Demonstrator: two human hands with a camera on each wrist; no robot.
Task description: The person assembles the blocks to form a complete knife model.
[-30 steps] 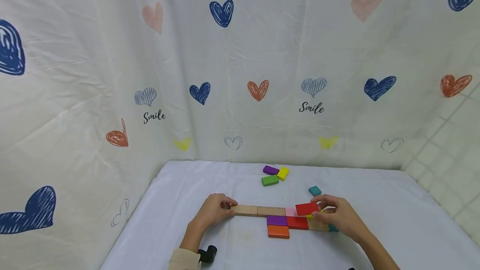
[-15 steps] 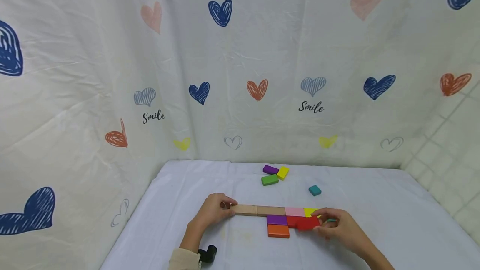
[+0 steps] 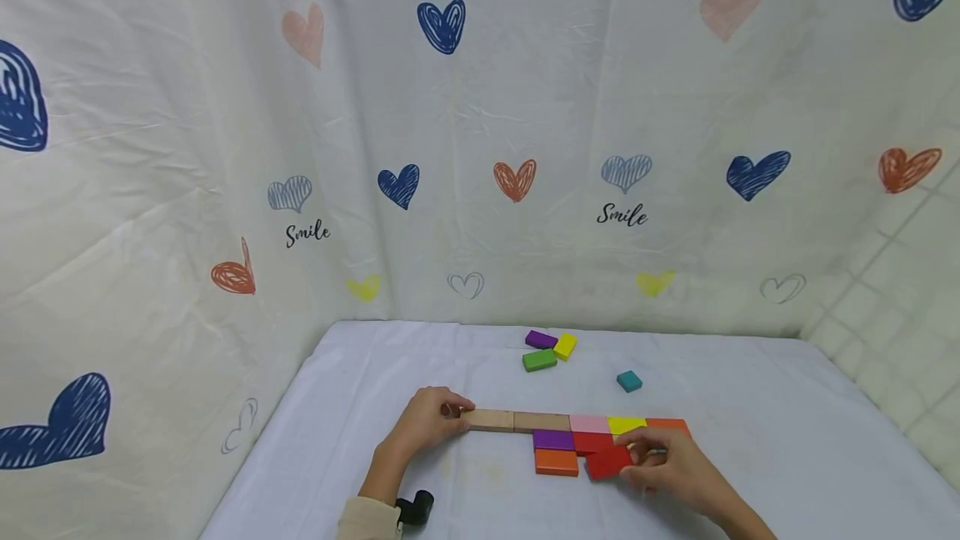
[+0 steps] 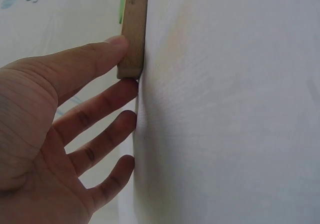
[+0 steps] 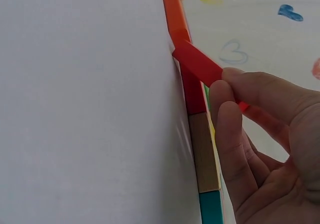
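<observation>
My left hand (image 3: 429,423) holds the left end of a plain wooden block (image 3: 489,421). In the left wrist view its thumb (image 4: 117,43) lies on that block; the index finger is hidden behind it. My right hand (image 3: 671,463) pinches a red block (image 3: 609,462) between thumb and fingers. This block is tilted and raised just right of an orange block (image 3: 557,462), beside a second red block (image 3: 592,442) in the row behind. In the right wrist view, a wooden block (image 5: 204,151) and a teal block (image 5: 211,206) continue that row.
The back row also has a second wooden block (image 3: 542,422), a pink block (image 3: 588,423), a yellow block (image 3: 626,425) and an orange-red block (image 3: 667,423). Farther back lie loose purple (image 3: 541,340), yellow (image 3: 566,346), green (image 3: 539,360) and teal blocks (image 3: 629,381).
My right hand has brought the red block from above the back row toward the front, lowering it beside the orange block. The left hand stays at the wooden block's end.
</observation>
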